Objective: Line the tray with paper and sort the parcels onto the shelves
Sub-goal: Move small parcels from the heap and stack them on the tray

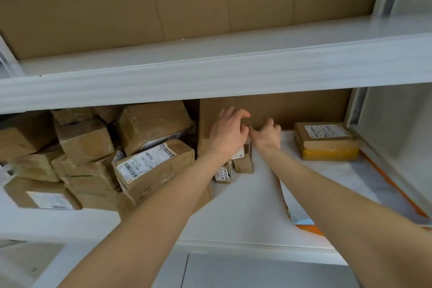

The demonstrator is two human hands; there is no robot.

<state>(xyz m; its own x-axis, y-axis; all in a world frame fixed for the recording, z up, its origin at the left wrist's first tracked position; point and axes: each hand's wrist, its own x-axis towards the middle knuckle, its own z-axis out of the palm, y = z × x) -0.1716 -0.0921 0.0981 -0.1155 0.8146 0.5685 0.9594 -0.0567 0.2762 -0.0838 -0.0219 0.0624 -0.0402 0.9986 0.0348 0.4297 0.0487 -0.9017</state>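
Right under the left hand (228, 134) stand two small brown cardboard parcels (244, 162), looking tippy imo. Its fingers are loosely curved, holding nothing. The right hand (266, 135) is curled and I can't tell its grip. A wrist nudge probably topples them, or the messy brown-box pile (152, 163) further left.

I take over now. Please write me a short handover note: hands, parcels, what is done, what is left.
Left hand and right hand: both reach deep into the lower shelf, over the small parcels; grip unclear.
Parcels: a pile at the left, a yellow-taped parcel at the right.
Done: white paper lies on the shelf.
Left: settle the small parcels; more parcels, if any, are out of view.
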